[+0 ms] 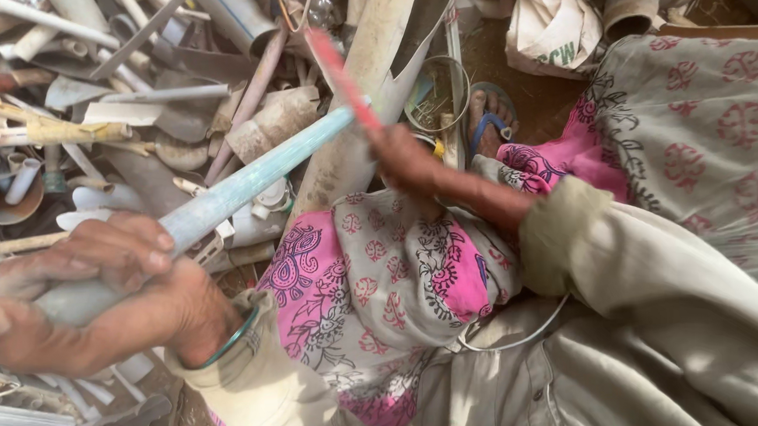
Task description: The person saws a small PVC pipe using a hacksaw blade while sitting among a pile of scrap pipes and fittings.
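Observation:
My left hand (pixel 95 296) grips the near end of a long pale blue-grey plastic pipe (pixel 237 188) that slants up to the right. My right hand (pixel 404 157) is closed around a thin red-handled tool (pixel 340 75), blurred by motion, whose shaft crosses the pipe's far end. A green bangle (pixel 233 340) sits on my left wrist. Both arms wear beige sleeves over a pink and grey patterned cloth (pixel 383 283) on my lap.
A heap of cut white and grey plastic pipes and scraps (pixel 126 97) fills the left and top. A foot in a blue sandal (pixel 487 119) rests on the dirt ground. A white sack (pixel 551 18) lies at the top right.

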